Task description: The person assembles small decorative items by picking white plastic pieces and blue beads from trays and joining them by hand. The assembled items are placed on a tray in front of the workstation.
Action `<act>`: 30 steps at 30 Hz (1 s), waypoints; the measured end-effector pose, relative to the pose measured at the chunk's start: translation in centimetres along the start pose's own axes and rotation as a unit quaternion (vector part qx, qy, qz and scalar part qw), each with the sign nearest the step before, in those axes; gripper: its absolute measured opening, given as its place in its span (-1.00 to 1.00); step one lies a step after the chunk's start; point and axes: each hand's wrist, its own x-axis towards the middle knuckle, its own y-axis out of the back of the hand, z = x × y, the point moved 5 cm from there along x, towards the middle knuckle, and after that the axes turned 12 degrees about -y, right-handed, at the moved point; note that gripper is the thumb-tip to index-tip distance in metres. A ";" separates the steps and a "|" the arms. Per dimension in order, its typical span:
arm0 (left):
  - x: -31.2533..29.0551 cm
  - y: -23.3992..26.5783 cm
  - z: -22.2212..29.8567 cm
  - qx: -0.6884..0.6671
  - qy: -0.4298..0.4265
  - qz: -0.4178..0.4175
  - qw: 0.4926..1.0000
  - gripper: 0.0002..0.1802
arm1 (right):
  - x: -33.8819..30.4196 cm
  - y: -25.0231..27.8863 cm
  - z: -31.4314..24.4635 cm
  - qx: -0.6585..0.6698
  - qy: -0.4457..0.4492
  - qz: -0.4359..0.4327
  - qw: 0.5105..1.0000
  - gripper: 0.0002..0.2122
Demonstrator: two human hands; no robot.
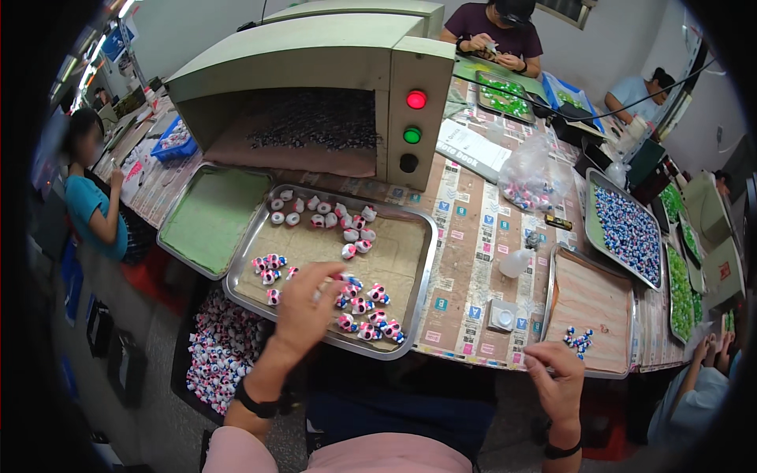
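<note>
My left hand [306, 309] is over a metal tray [432, 260] lined with tan paper. Its fingers are bent, and the fingertips meet at a small pink, white and blue toy figure [347, 281] among others. More painted toy figures [371, 329] lie at the tray's near right. White toy heads [319, 209] are grouped at its far side. My right hand [557, 380] hovers by the near edge of a second tray [591, 292], thumb and fingers pinched; what they hold, if anything, is too small to tell. Small blue and white parts [578, 342] lie in that tray.
A conveyor oven [300, 47] with red and green lights stands behind the tray. A green-lined tray [209, 225] sits left; a bin of figures [225, 339] is below. A white squeeze bottle [516, 262] and a small square container [501, 315] are between the trays. Other people work around.
</note>
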 end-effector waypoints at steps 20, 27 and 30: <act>-3.7 -4.2 3.2 -0.394 0.286 -0.084 0.869 -0.86 | 4.2 6.7 10.8 -0.240 -0.079 0.090 0.963 -0.85; -6.5 -10.4 7.9 -0.698 0.375 -0.150 0.591 -0.75 | 5.6 5.9 11.9 -0.184 -0.082 0.102 0.974 -0.81; -7.2 -11.7 8.6 -0.711 0.401 -0.160 0.556 -0.69 | 5.0 5.5 11.3 0.077 -0.177 0.035 0.981 -0.80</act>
